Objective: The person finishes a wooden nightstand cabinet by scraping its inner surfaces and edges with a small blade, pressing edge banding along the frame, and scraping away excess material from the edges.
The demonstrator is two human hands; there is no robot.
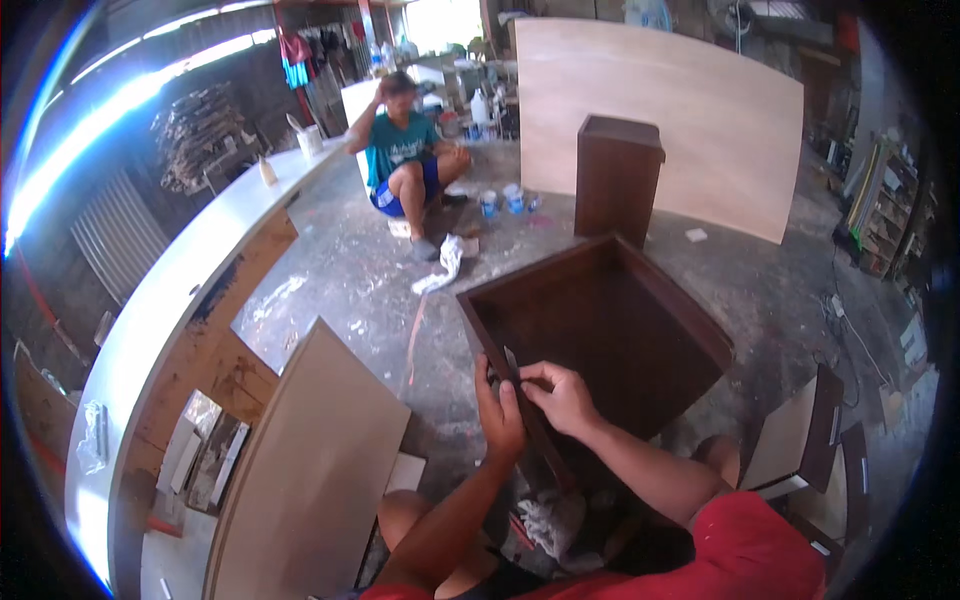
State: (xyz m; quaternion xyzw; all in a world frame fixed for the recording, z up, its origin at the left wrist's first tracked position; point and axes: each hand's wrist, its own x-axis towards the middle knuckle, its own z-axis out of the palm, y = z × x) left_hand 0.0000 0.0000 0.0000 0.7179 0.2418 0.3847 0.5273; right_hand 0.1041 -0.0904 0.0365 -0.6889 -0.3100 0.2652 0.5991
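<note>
And here's the dark brown open box (640,320), right in front of the person in red, open side facing up, one corner pointing off towards the big panel; what carries its near end I can't make out from here. Left hand (503,420) is clamped on the box's left rim, fingers outside, thumb lying along the top. Right hand (562,400) comes in from the inner side, thumb and forefinger bent together at that same rim; whether they pinch anything I can't tell. A pale sliver (510,356) shows just beyond those fingertips, too small to name. The two hands are very close here, right beside each other!

Just below the box's near end, a crumpled pale cloth (552,522). Over on the left, a light board (312,455) leans at a slant beside the long white-topped counter (215,260). Right side: a drawer-like piece (800,430) with a dark front.

Beyond the box stands a tall brown cabinet (617,180), before the large pale panel (690,100). And across the floor, a co-worker in a teal shirt (403,143) sits low, one hand raised to the head, small tubs (513,200) nearby, white rag (450,260) by the foot.
</note>
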